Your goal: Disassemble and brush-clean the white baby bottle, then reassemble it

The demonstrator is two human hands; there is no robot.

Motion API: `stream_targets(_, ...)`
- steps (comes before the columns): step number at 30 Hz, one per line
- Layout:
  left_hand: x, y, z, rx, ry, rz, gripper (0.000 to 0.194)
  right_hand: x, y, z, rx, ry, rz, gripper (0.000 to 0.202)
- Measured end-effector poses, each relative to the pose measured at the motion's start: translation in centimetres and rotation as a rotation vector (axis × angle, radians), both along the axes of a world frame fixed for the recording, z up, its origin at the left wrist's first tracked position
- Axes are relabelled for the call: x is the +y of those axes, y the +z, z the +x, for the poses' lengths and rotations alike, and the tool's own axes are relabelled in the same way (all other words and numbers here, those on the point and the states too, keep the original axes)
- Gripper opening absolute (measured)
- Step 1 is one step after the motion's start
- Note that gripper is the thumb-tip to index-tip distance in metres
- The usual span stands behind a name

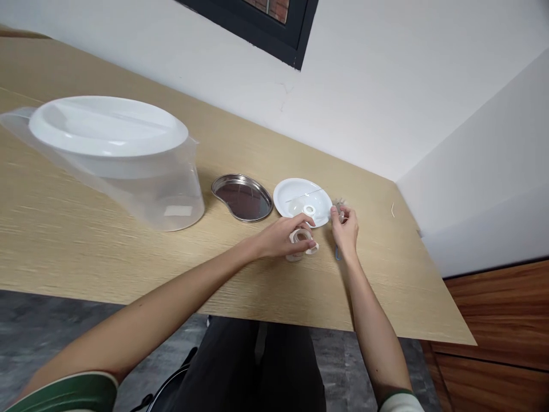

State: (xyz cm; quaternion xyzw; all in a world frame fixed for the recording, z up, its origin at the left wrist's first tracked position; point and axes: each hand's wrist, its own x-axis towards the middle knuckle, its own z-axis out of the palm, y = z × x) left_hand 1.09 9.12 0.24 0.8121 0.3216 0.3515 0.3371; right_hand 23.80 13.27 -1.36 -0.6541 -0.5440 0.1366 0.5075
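My left grip (281,237), half-curled, holds clear jar (301,236), mouth up — jar lies left of pinched right grip (346,232), contents unclear.

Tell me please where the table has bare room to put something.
Free: right of the right forearm, toward the table edge; also between the pitcher and front edge. Crowded: around left hand, right hand, jar, dish and metal tray.
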Motion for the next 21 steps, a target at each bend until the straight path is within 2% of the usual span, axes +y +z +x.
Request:
stream_targets(4, 0.1, 0.3, -0.3, 0.022, -0.008, 0.012, 0.045, 0.4, 0.6, 1.6, 0.013, -0.07, 0.071, 0.044)
stream_targets(8, 0.2, 0.2, -0.6, -0.014, 0.003, 0.094, 0.041, 0.8, 0.9, 3.6, 0.031, -0.156, 0.03, 0.034)
stream_targets(11, 0.2, 0.0, -0.9, -0.137, 0.092, 0.223, 0.037, 1.1, 0.5, 4.7, -0.031, -0.143, -0.045, 0.026)
stream_targets(14, 0.3, 0.2, -1.2, -0.253, 0.198, 0.361, 0.04, 1.3, -0.3, 5.4, -0.127, -0.075, -0.177, 0.02)
stream_targets(17, 0.6, 0.7, -1.7, -0.286, 0.248, 0.376, 0.038, 1.4, -0.9, 5.6, -0.215, -0.055, -0.263, 0.02)
stream_targets(21, 1.1, 0.8, -2.0, -0.219, 0.258, 0.323, 0.037, 1.5, -0.9, 5.6, -0.254, -0.089, -0.289, 0.03)
